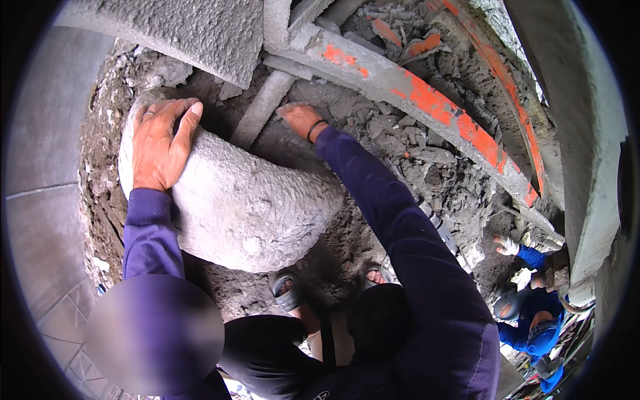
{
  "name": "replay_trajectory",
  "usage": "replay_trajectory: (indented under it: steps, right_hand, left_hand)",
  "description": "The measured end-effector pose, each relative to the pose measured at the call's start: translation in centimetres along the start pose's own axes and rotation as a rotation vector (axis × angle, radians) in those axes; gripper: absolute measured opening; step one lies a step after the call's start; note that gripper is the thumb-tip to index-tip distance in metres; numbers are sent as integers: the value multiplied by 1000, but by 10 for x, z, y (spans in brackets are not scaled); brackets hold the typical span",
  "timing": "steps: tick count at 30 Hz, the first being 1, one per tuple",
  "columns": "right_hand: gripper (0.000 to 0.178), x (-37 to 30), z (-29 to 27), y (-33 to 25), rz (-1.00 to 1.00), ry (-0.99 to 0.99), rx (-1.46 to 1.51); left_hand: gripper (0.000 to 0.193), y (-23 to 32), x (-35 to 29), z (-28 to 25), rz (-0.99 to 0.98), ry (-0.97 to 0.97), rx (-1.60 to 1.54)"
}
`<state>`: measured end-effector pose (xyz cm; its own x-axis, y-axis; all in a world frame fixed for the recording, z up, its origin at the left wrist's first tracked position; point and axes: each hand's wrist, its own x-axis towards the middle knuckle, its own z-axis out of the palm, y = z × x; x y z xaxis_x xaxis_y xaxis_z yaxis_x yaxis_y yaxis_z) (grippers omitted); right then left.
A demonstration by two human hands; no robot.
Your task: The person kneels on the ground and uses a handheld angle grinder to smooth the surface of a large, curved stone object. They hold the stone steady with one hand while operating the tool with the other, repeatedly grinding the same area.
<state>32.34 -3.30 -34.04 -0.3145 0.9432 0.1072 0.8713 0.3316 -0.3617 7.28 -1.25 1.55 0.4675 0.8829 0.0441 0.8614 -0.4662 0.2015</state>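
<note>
A large, rounded slab of rough grey stone or concrete (253, 207) leans in front of me, tilted on the dirt. My left hand (160, 143) grips its upper left edge, fingers bent over the rim and thumb apart. Farther right, my right hand (303, 120) reaches down by a narrow concrete strut (263, 110), over grey soil and beyond the slab. A dark band circles that wrist. Its fingertips are foreshortened, so whether they hold anything does not show.
A curved concrete beam with orange paint (433, 100) crosses the upper right. A rough concrete block (193, 33) overhangs at top left. Broken rubble (420, 153) covers the right side. A co-worker in blue (540, 320) is at lower right. My sandalled foot (288, 293) stands close below the slab.
</note>
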Motion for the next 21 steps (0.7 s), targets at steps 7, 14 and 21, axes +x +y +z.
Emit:
replay_trajectory:
  steps: [7, 14, 21]
  right_hand:
    - [12, 33, 17, -6, 88, -355, 42]
    - [33, -56, 12, 14, 254, -338, 403]
    - [41, -187, -18, 32, 476, -537, 478]
  left_hand:
    - [41, -5, 1, -4, 6, -14, 30]
    - [41, -5, 0, -3, 8, -6, 28]
    - [41, -4, 3, -2, 33, 14, 42]
